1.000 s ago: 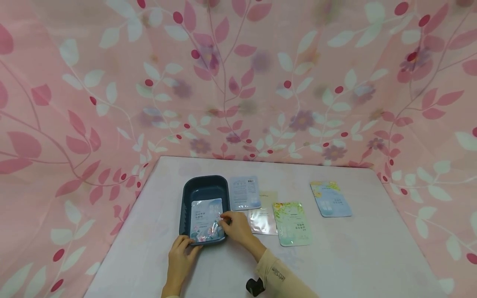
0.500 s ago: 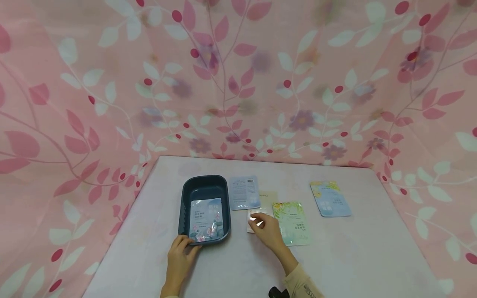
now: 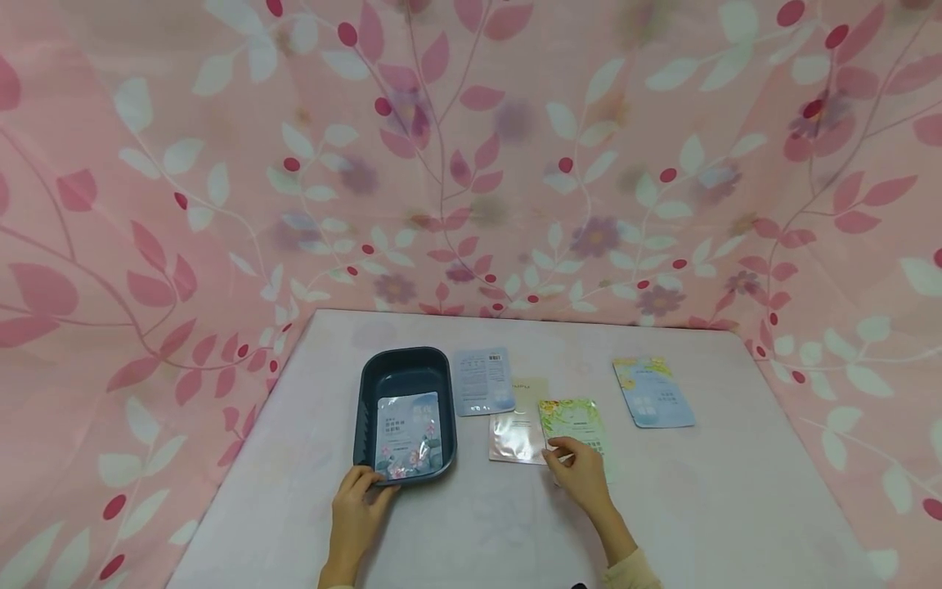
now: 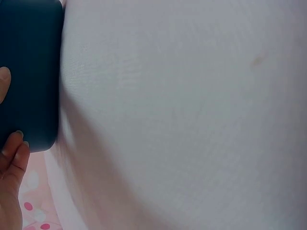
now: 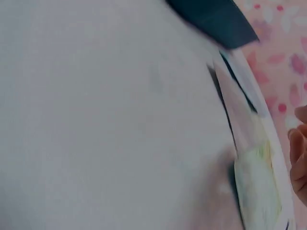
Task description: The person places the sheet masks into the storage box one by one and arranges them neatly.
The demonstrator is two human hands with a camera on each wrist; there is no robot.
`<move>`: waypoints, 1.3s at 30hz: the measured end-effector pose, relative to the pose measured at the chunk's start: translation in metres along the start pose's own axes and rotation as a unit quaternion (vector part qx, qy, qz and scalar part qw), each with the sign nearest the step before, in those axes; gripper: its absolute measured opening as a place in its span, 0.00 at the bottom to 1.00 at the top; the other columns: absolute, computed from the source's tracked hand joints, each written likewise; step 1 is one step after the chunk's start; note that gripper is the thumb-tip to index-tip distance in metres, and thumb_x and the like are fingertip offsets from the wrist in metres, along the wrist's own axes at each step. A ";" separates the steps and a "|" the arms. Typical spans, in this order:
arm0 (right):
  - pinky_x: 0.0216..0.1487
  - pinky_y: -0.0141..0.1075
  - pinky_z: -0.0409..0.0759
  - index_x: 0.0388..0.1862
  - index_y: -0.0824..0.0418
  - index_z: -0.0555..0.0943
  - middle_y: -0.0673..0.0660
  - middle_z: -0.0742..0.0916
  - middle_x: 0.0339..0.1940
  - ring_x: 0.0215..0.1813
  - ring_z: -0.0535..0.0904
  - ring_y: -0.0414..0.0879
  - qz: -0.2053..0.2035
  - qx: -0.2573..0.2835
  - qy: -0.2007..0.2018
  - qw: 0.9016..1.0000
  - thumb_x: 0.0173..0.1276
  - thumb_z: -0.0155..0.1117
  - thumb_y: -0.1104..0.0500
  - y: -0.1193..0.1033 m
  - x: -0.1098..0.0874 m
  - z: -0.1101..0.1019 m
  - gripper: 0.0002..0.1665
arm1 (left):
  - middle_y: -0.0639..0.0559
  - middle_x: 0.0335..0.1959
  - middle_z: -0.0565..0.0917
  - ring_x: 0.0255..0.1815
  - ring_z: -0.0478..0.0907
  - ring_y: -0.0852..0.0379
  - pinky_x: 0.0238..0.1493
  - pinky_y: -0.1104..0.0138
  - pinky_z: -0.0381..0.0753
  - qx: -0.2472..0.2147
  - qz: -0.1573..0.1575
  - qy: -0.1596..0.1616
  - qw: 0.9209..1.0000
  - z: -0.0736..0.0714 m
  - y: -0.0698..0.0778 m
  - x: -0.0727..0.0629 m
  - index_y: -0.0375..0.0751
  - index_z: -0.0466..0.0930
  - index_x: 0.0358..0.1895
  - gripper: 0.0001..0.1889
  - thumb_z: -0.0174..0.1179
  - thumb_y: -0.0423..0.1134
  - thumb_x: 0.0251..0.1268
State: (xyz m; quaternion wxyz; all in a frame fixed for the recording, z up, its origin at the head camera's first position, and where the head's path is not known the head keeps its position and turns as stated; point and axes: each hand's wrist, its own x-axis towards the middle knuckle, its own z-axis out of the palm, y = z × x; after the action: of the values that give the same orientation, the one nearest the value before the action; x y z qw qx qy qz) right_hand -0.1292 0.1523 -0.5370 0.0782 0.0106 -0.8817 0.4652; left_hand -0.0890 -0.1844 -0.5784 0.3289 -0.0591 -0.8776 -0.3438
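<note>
My left hand [image 3: 356,511] grips the near left corner of a dark blue plastic tray [image 3: 365,409]; in the left wrist view its fingers [image 4: 18,155] touch the tray's outer wall [image 4: 36,91]. Inside the tray lies a pale blue face mask packet [image 3: 408,433] printed with pink flowers. My right hand [image 3: 581,474], holding nothing, hovers with loosely bent fingers over a green face mask packet [image 3: 574,417], part of which it covers. From the right wrist view, that hand [image 5: 300,155] shows at the edge, apart from the green packet [image 5: 259,191].
Right of the tray lies a light blue packet [image 3: 483,383], overlapping a beige and silver packet [image 3: 515,438]. Another blue packet with yellow flowers [image 3: 653,394] lies farther right. A white cloth covers the table [image 3: 471,540]; pink floral fabric [image 3: 471,164] hangs behind.
My right hand has left the packet in the tray and moved right, past the silver packet, to the green one. The left hand has stayed at the tray's corner.
</note>
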 end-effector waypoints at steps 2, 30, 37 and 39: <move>0.25 0.30 0.77 0.38 0.71 0.82 0.58 0.85 0.25 0.23 0.79 0.43 0.024 -0.032 0.017 0.999 0.57 0.68 0.66 0.010 -0.003 -0.009 0.11 | 0.49 0.29 0.74 0.30 0.73 0.58 0.35 0.80 0.71 -0.001 0.001 0.000 1.000 0.000 0.000 0.000 0.33 0.80 0.23 0.17 0.78 0.22 0.25; 0.34 0.45 0.73 0.42 0.74 0.78 0.62 0.83 0.29 0.34 0.77 0.56 0.197 -0.126 0.031 0.972 0.59 0.63 0.56 0.080 -0.019 -0.078 0.22 | 0.50 0.28 0.74 0.30 0.72 0.59 0.35 0.81 0.71 0.002 -0.005 0.001 1.000 0.000 0.001 0.000 0.34 0.79 0.23 0.17 0.78 0.23 0.25; 0.39 0.50 0.75 0.44 0.76 0.77 0.68 0.84 0.33 0.37 0.79 0.60 0.212 -0.103 0.014 0.972 0.59 0.62 0.56 0.076 -0.017 -0.071 0.24 | 0.50 0.29 0.74 0.30 0.72 0.59 0.35 0.80 0.71 0.005 -0.001 0.001 1.000 0.000 0.001 0.001 0.34 0.79 0.23 0.17 0.78 0.24 0.25; 0.39 0.49 0.76 0.44 0.77 0.77 0.70 0.84 0.34 0.38 0.79 0.60 0.210 -0.094 0.013 0.973 0.59 0.63 0.57 0.073 -0.017 -0.069 0.23 | 0.50 0.29 0.74 0.30 0.72 0.59 0.35 0.80 0.71 0.005 0.002 0.002 1.000 0.000 0.001 0.000 0.34 0.79 0.22 0.17 0.78 0.24 0.25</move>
State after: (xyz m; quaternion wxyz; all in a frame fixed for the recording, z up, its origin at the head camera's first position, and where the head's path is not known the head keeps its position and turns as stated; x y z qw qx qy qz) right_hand -0.1102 0.2490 -0.5609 -0.0091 -0.1889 -0.9029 0.3861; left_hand -0.0893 -0.1839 -0.5779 0.3314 -0.0584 -0.8785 -0.3391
